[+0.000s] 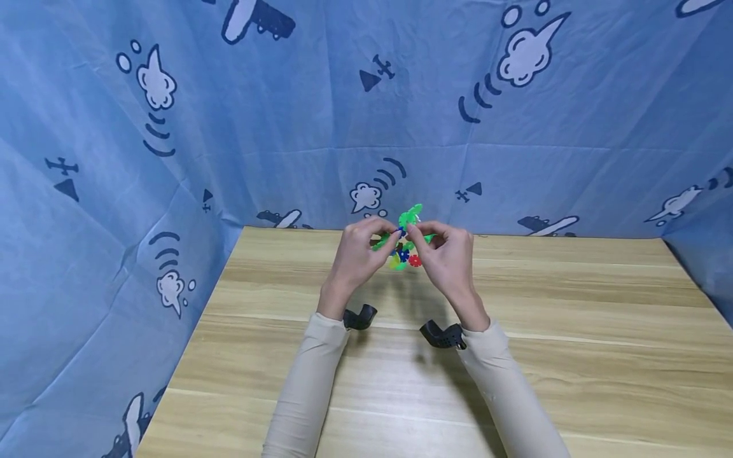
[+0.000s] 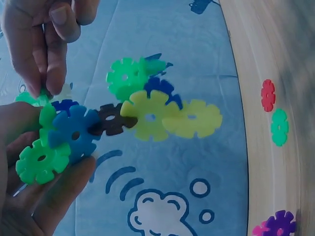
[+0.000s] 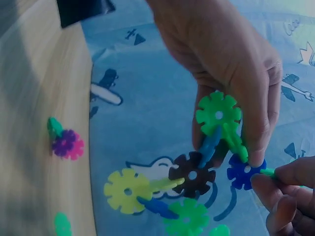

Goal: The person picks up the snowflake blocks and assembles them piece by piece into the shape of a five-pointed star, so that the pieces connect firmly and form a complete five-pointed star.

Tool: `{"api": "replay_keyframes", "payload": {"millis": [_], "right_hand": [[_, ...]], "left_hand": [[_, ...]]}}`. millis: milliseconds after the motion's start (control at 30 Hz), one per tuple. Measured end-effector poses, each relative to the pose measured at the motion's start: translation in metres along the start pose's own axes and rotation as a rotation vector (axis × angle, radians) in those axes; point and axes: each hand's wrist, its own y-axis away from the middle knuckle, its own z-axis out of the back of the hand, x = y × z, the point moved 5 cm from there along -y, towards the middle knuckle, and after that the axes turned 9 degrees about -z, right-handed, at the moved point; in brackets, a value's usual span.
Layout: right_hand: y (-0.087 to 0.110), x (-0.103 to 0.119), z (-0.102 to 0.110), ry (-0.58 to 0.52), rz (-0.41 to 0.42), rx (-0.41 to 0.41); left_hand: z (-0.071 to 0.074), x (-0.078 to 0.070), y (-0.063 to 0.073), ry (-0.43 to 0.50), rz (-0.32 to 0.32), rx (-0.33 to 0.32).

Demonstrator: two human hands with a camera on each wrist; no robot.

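Note:
Both hands hold up a chain of notched plastic snowflake discs, joined edge to edge in green, blue, brown and yellow. My left hand [image 1: 362, 251] pinches a dark blue disc [image 3: 242, 173] at one end of the chain. Beside it, my right hand [image 1: 449, 257] pinches a green disc [image 2: 33, 98] against that dark blue one, fingertips close together. From the left hand the brown disc [image 3: 192, 174] and two yellow discs [image 2: 199, 119] stretch out. Another green disc [image 2: 126, 77] hangs off the yellow part. Fingers partly hide the join between the hands.
On the wooden table [image 1: 572, 305] lie a loose red disc [image 2: 268, 95], a green disc [image 2: 279, 127], and a purple disc [image 3: 65, 143] overlapping a pink one. A blue patterned curtain [image 1: 424, 114] stands behind the table and along its left side.

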Motion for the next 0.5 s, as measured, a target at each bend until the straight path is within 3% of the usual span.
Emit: {"api": "replay_keyframes", "payload": {"millis": [300,500], "right_hand": [[-0.0004,0.0006,-0.0005,0.016,0.029,-0.029],[0.0034,-0.0018,-0.0038,-0.011,0.037,-0.042]], "left_hand": [[-0.0022,-0.0062,-0.0023,-0.143,-0.033,-0.035],[-0.0034,-0.0089,-0.0003,-0.188,-0.059,-0.067]]}}
